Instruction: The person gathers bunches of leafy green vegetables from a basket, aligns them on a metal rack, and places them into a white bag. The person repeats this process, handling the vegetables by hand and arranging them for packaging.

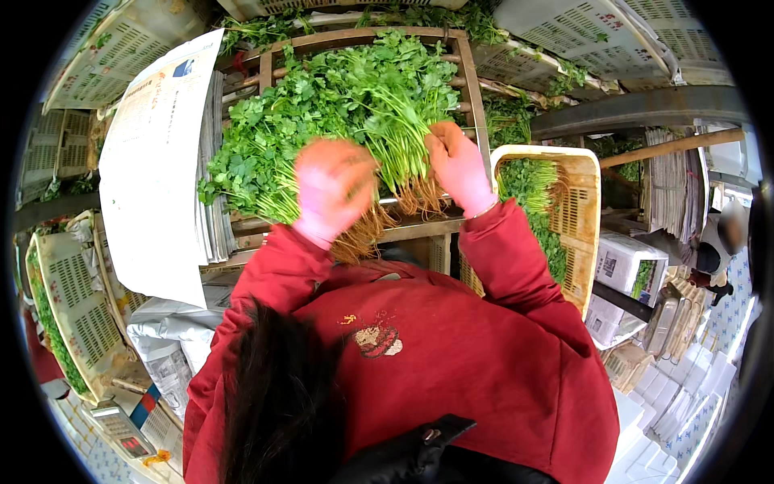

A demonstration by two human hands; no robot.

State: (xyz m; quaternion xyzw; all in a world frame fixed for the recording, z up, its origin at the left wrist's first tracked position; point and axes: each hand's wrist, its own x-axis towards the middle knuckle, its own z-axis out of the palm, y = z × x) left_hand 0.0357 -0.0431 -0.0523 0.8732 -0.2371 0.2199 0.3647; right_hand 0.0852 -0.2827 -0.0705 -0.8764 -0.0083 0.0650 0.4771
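A broad heap of coriander (338, 103) lies on a slatted rack (478, 115) before me, its leaves facing away and its stems towards me. Brown roots (357, 239) hang over the rack's near edge. Motion blurs my left hand (335, 187), in an orange and pink glove; it is over the stems left of centre, and its fingertips are hard to make out. My right hand (458, 162), gloved alike, has its fingers curled against the right side of a small coriander bunch (402, 142) and pinches stems there. The bunch's roots point towards me.
Left of the heap lies a stack of newspapers (211, 181) with a large sheet (157, 163) on top. At right stands a yellowish plastic crate (580, 206) holding coriander bundles. Pale crates (580, 36) line the far side. A digital scale (124, 429) sits low left; a person (719, 242) is far right.
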